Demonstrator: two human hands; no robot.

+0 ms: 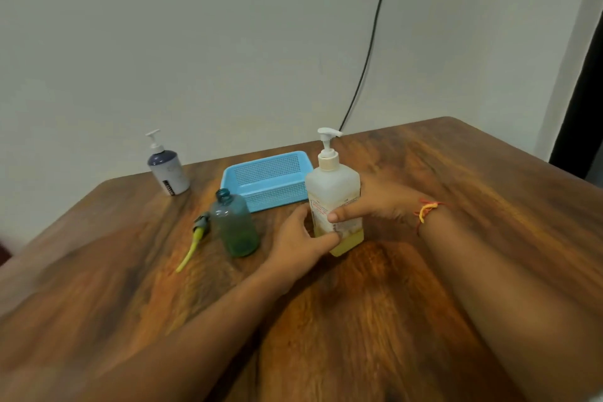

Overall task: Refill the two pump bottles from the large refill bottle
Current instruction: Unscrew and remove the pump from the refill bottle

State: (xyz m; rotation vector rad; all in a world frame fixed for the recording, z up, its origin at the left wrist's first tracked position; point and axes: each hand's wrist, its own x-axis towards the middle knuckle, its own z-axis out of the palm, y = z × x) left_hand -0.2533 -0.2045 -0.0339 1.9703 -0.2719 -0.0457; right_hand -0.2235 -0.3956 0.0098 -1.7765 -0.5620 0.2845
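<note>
The large translucent refill bottle (332,192) stands upright mid-table, white pump on top, a little yellow liquid at its bottom. My left hand (298,238) grips its lower left side and my right hand (368,202) wraps it from the right, thumb across the label. To its left stands a teal see-through bottle (235,225) with its neck open. The teal bottle's removed pump (195,238), with a yellow tube, lies on the table beside it. A grey-and-white pump bottle (167,170), pump fitted, stands at the far left near the wall.
A light blue perforated tray (261,179) sits behind the bottles, close to the refill bottle. The wooden table (359,320) meets the wall at the back. A black cable (368,52) hangs down the wall behind the table.
</note>
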